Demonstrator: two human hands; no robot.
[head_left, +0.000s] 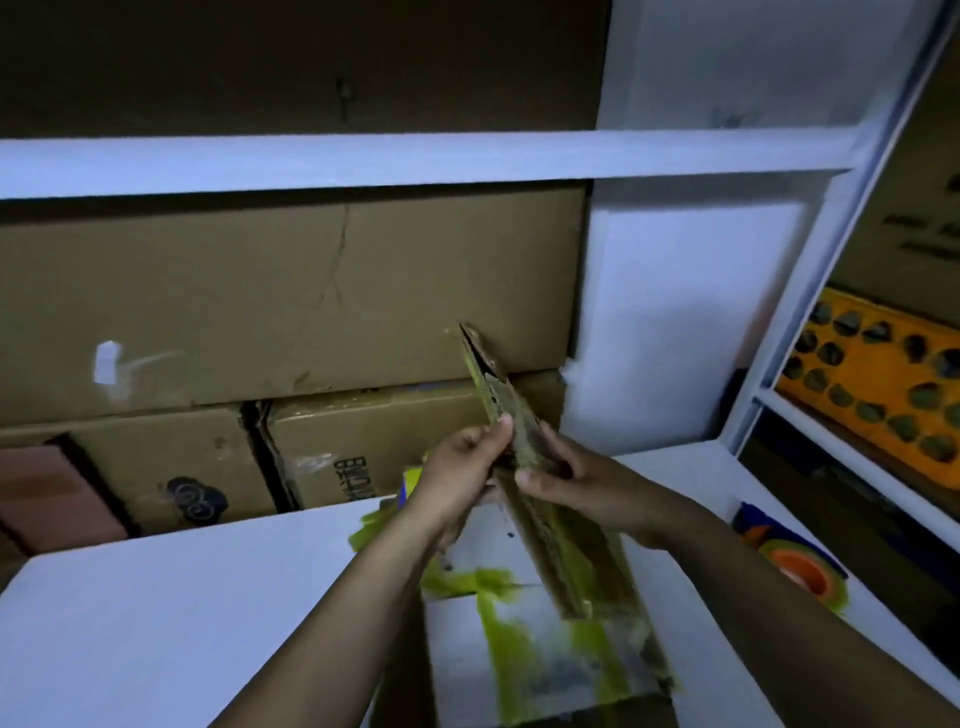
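Observation:
A flattened, folded cardboard piece (524, 457) with green print stands on edge, tilted from lower right up to the upper left, in front of the shelving. My left hand (462, 467) grips its left side near the middle, thumb up against the edge. My right hand (571, 480) holds the right side, fingers curled over the face. Below both hands lies a white carton (535, 660) with green and grey print, resting on the white surface (156, 623).
White shelves (363, 158) hold large brown cardboard boxes (291, 296) and smaller ones (171, 467) below. At the right, an orange tray with dark holes (878, 384) sits on a side shelf. A colourful printed box (795, 566) lies at the right edge.

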